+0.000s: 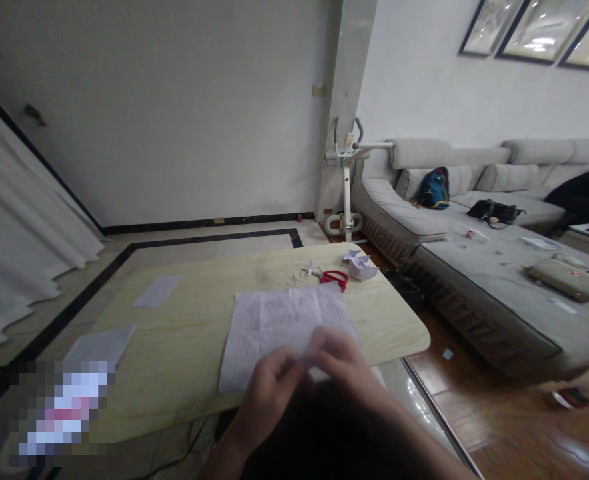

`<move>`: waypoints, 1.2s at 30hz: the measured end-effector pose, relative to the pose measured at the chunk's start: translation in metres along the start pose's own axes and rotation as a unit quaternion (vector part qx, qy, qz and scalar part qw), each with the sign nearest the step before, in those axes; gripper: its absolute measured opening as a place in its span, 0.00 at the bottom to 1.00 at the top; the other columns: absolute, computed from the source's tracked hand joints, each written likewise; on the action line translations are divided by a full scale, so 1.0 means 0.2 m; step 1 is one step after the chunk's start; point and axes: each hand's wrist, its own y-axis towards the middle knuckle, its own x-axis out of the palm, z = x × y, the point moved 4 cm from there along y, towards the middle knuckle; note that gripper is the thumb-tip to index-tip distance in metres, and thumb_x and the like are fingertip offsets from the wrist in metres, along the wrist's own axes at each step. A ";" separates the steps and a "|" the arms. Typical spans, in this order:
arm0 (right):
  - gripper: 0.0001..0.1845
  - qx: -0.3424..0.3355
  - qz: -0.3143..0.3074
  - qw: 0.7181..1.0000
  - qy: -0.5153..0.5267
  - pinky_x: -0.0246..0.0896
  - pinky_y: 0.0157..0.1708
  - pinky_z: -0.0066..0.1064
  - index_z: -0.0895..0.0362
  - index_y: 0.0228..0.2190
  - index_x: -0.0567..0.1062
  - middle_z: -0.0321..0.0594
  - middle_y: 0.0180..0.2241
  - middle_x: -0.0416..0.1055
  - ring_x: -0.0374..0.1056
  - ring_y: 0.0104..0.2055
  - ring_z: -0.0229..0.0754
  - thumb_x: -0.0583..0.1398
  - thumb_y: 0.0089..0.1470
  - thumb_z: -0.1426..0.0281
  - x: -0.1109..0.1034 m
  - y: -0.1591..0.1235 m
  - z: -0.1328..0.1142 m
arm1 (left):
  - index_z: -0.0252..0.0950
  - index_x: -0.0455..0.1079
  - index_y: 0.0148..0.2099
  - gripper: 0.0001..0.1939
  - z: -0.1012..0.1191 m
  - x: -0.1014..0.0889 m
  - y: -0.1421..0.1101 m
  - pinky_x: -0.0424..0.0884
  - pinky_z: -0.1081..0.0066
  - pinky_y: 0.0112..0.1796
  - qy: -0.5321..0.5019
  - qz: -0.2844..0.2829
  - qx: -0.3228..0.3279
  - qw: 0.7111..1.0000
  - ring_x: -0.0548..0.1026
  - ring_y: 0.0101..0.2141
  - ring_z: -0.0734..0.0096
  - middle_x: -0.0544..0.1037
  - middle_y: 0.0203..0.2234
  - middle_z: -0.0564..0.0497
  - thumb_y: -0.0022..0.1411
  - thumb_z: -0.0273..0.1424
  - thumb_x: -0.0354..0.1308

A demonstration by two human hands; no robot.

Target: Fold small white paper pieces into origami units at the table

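Note:
A large printed sheet of paper (pixel 279 320), with fold creases, lies on the light wooden table (pixel 189 347) in front of me. Over its near edge my left hand (pixel 274 380) and my right hand (pixel 337 363) meet, fingertips pinched together. Something pale and thin may be between them, but blur and the fingers hide what it is. Beyond the sheet's far edge are scissors with red handles (pixel 335 279), beside thin pale strands (pixel 299 273). A crumpled, folded paper (pixel 361 265) sits to their right.
Two smaller papers, a far one (pixel 157 291) and a nearer one (pixel 99 345), lie on the table's left. A pixelated bright patch (pixel 67 410) covers the near left corner. Right of the table stand a grey sofa (pixel 479 287) and a white exercise machine (pixel 347 187). A person's dark-clothed leg (pixel 584 193) shows far right.

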 end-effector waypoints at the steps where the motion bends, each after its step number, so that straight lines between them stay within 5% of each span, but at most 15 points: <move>1: 0.12 -0.001 -0.002 1.000 -0.007 0.57 0.28 0.27 0.57 0.25 0.69 0.33 0.23 0.66 0.62 0.27 0.37 0.61 0.54 0.63 0.00 0.00 0.00 | 0.35 0.69 0.28 0.17 -0.01 0.00 0.00 0.66 0.74 0.29 0.003 0.002 -0.002 1.000 0.73 0.26 0.71 0.75 0.21 0.53 0.66 0.40 0.54; 6: 0.09 -0.035 -0.051 0.985 -0.159 0.55 0.27 0.26 0.57 0.24 0.69 0.33 0.23 0.64 0.59 0.28 0.37 0.59 0.55 0.69 -0.01 0.01 0.00 | 0.36 0.68 0.28 0.19 -0.03 -0.01 0.00 0.64 0.74 0.29 0.046 -0.047 -0.005 0.998 0.71 0.26 0.71 0.72 0.21 0.54 0.68 0.41 0.49; 9: 0.14 -0.031 -0.092 0.981 -0.167 0.52 0.25 0.26 0.57 0.20 0.65 0.32 0.21 0.59 0.56 0.26 0.37 0.56 0.56 0.67 0.00 0.01 0.00 | 0.37 0.65 0.26 0.18 -0.04 -0.03 0.00 0.64 0.74 0.28 0.049 -0.053 -0.005 0.997 0.70 0.26 0.71 0.69 0.20 0.55 0.68 0.39 0.49; 17: 0.18 0.055 -0.034 0.998 0.026 0.52 0.22 0.26 0.55 0.18 0.64 0.31 0.18 0.57 0.55 0.23 0.36 0.59 0.52 0.59 0.03 -0.03 0.08 | 0.37 0.64 0.23 0.16 -0.04 -0.03 0.00 0.65 0.74 0.29 0.003 -0.038 0.015 0.999 0.70 0.23 0.72 0.70 0.18 0.55 0.64 0.35 0.52; 23: 0.13 0.104 0.052 0.970 0.215 0.53 0.19 0.27 0.54 0.20 0.67 0.30 0.15 0.59 0.55 0.18 0.36 0.62 0.44 0.60 0.09 -0.04 0.19 | 0.37 0.64 0.24 0.14 -0.14 -0.01 0.01 0.61 0.76 0.22 -0.103 -0.029 -0.023 0.994 0.65 0.16 0.77 0.67 0.12 0.59 0.62 0.34 0.54; 30: 0.22 0.087 -0.046 0.993 0.065 0.55 0.23 0.27 0.55 0.19 0.65 0.32 0.18 0.62 0.60 0.23 0.38 0.63 0.47 0.53 0.04 -0.04 0.09 | 0.37 0.61 0.24 0.14 -0.12 -0.02 0.01 0.60 0.77 0.22 -0.062 -0.027 -0.021 0.997 0.64 0.19 0.77 0.64 0.14 0.59 0.61 0.35 0.54; 36: 0.22 0.025 -0.034 0.998 0.047 0.57 0.27 0.28 0.56 0.19 0.64 0.31 0.18 0.61 0.61 0.24 0.37 0.60 0.53 0.53 0.03 -0.02 0.10 | 0.36 0.64 0.26 0.13 -0.10 0.00 0.01 0.65 0.76 0.23 -0.065 -0.009 -0.029 0.997 0.68 0.20 0.75 0.69 0.16 0.57 0.61 0.37 0.56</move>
